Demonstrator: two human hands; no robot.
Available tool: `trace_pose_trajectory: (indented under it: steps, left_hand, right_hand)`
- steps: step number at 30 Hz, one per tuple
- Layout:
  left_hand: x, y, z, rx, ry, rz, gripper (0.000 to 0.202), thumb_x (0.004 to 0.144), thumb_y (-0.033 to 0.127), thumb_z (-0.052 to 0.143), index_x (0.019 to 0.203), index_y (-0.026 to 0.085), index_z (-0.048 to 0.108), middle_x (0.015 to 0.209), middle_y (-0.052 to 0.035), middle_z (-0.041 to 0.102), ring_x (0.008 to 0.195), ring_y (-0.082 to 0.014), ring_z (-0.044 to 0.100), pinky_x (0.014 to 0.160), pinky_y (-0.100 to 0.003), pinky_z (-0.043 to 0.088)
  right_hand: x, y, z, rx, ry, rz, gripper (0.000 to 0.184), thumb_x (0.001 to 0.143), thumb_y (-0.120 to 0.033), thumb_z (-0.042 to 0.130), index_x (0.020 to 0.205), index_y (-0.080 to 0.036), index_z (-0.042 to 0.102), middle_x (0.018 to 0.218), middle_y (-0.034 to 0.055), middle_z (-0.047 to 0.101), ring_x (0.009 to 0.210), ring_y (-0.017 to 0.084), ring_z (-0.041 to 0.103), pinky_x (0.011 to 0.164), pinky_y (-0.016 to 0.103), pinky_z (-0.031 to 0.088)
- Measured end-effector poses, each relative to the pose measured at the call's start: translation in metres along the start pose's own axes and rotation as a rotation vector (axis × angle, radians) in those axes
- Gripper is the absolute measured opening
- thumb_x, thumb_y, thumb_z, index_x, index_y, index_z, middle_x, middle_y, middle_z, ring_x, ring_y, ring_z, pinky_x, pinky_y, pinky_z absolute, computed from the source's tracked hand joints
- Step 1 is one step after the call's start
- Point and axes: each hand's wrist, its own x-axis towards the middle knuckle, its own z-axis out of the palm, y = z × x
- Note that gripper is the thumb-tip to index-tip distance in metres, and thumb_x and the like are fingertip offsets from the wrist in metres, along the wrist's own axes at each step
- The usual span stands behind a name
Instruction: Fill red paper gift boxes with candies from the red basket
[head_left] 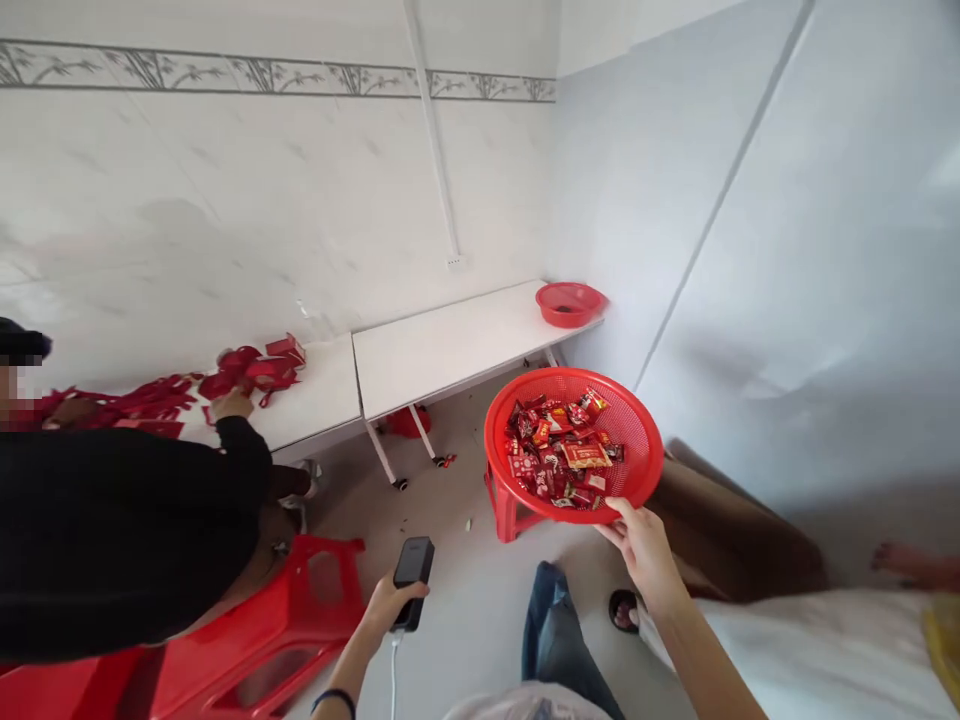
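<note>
My right hand (pixel 643 548) grips the near rim of a round red mesh basket (pixel 637 440) and holds it up over a red stool (pixel 510 510). Several red candy packets (pixel 562 450) lie inside the basket. My left hand (pixel 386 605) is closed around a black device (pixel 413 578) with a white cable hanging from it, low over the floor near my knee.
Two white folding tables (pixel 442 345) stand along the tiled wall; the far one bears a second red basket (pixel 568 303). A person in black (pixel 112 530) sits at left on a red stool (pixel 285 620), a hand on red wrappers (pixel 247 370). Brown cardboard (pixel 720 530) lies right.
</note>
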Motion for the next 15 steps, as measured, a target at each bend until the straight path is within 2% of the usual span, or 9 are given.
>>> trace_pose_trajectory:
  steps: [3,6,8,11,15]
  left_hand:
    - [0.028,0.015,0.012,-0.07,0.058,-0.054,0.031,0.042,0.041,0.067,0.061,0.019,0.057,0.055,-0.0003,0.053,0.053,-0.017,0.047,0.052,-0.029,0.035]
    - [0.047,0.025,0.019,-0.135,0.099,-0.089,0.03,0.043,0.042,0.067,0.06,0.02,0.057,0.054,0.0004,0.053,0.054,-0.0174,0.047,0.052,-0.029,0.036]
    - [0.062,0.031,0.021,-0.161,0.112,-0.09,0.029,0.045,0.042,0.067,0.063,0.02,0.058,0.055,0.0012,0.053,0.055,-0.0177,0.048,0.053,-0.029,0.038]
    - [0.097,0.035,0.02,-0.163,0.098,-0.125,0.028,0.045,0.038,0.067,0.065,0.02,0.06,0.057,0.0008,0.055,0.056,-0.0192,0.05,0.055,-0.03,0.04]
    - [0.171,0.039,0.009,-0.153,0.013,-0.151,0.024,0.042,0.029,0.068,0.063,0.022,0.061,0.055,0.0008,0.054,0.059,-0.0221,0.053,0.058,-0.033,0.044]
  right_hand:
    - [0.104,-0.016,0.058,-0.062,-0.069,0.085,0.018,0.062,-0.023,0.075,0.075,-0.016,0.064,0.067,0.0004,0.062,0.071,0.019,0.065,0.082,0.045,0.063]
    - [0.199,-0.029,0.134,-0.102,-0.081,0.153,0.018,0.064,-0.018,0.073,0.077,-0.016,0.061,0.069,0.0002,0.063,0.07,0.016,0.062,0.081,0.041,0.065]
    - [0.254,-0.029,0.186,-0.143,-0.083,0.183,0.016,0.066,-0.015,0.07,0.076,-0.016,0.058,0.067,-0.0008,0.06,0.068,0.014,0.06,0.078,0.038,0.066]
    - [0.327,-0.013,0.253,-0.189,-0.059,0.207,0.018,0.068,-0.01,0.068,0.076,-0.019,0.054,0.063,-0.0028,0.056,0.067,0.013,0.059,0.075,0.035,0.066]
    - [0.402,0.023,0.314,-0.202,-0.017,0.219,0.022,0.065,-0.009,0.071,0.076,-0.019,0.054,0.063,-0.003,0.055,0.068,0.015,0.06,0.071,0.034,0.066]
